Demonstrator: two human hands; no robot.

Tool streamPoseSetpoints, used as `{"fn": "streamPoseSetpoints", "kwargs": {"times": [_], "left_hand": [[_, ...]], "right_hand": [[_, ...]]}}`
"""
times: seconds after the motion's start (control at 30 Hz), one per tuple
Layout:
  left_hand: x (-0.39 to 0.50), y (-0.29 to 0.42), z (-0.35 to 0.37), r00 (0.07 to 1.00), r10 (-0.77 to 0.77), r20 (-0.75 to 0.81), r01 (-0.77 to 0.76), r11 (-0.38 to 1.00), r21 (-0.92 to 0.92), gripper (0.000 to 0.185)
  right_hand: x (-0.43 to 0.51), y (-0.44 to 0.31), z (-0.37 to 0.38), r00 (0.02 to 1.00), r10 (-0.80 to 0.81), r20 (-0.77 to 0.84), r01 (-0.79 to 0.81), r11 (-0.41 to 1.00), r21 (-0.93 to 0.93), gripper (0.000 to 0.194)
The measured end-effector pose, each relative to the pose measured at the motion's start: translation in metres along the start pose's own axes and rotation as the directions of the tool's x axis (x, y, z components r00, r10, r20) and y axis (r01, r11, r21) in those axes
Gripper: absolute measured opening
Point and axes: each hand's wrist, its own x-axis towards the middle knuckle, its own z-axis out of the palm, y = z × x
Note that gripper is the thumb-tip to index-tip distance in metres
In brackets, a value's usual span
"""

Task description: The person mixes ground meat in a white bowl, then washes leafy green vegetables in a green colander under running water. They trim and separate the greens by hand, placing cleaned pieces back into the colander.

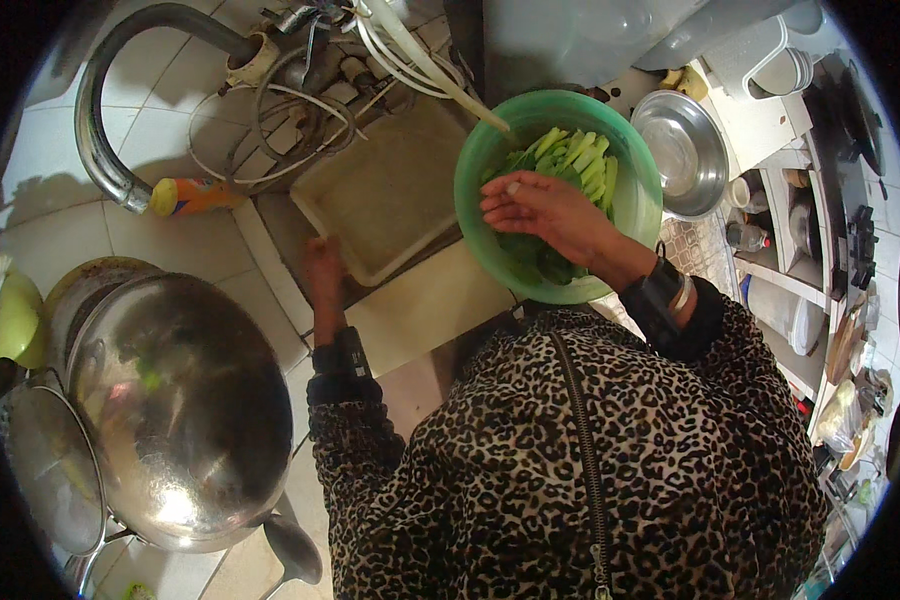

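A green plastic basin (471, 229) holds leafy greens with pale green stalks (589, 157). Over those greens hovers my right hand (544, 214), fingers stretched out and slightly curled, with nothing seen in it. A pale hose (450, 82) hangs with its end over the basin's far rim. My left hand (325, 262) is by the left edge of a pale rectangular tub (397, 180) set in the sink. Its fingers are bunched and partly hidden, so I cannot tell whether they grip anything. Both wrists wear dark bands.
A large metal wok (180, 405) lies at left beside a strainer (49, 465) and a ladle (294, 551). An orange bottle with a yellow cap (195, 196) lies near the curved faucet (90, 112). A steel bowl (679, 154) sits right of the basin, near shelves (784, 266).
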Motion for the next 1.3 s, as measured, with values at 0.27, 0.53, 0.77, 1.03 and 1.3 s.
{"fn": "streamPoseSetpoints", "kwargs": {"times": [0.27, 0.53, 0.77, 1.03, 1.3], "left_hand": [[0.000, 0.015, -0.009, 0.997, -0.028, 0.069, 0.024, 0.998, 0.054, 0.023], [0.013, -0.004, -0.006, 0.997, 0.076, -0.018, -0.068, 0.953, 0.295, 0.032], [0.032, -0.039, -0.006, 0.970, 0.209, 0.122, -0.242, 0.821, 0.518, 0.030], [0.051, -0.092, 0.000, 0.828, 0.392, 0.401, -0.543, 0.384, 0.747, 0.026], [0.015, -0.039, -0.005, 0.817, 0.397, 0.418, -0.562, 0.388, 0.730, 0.020]], "right_hand": [[-0.001, 0.002, 0.008, 1.000, -0.002, 0.007, 0.002, 1.000, 0.000, 0.029], [-0.007, 0.004, 0.009, 1.000, 0.007, -0.001, -0.007, 0.999, -0.033, 0.031], [-0.014, 0.004, 0.012, 1.000, -0.003, -0.004, 0.003, 0.999, -0.047, 0.032], [-0.018, 0.007, 0.014, 1.000, 0.019, 0.018, -0.018, 0.998, -0.062, 0.032], [-0.027, -0.003, 0.011, 1.000, -0.019, 0.025, 0.022, 0.994, -0.105, 0.031]]}}
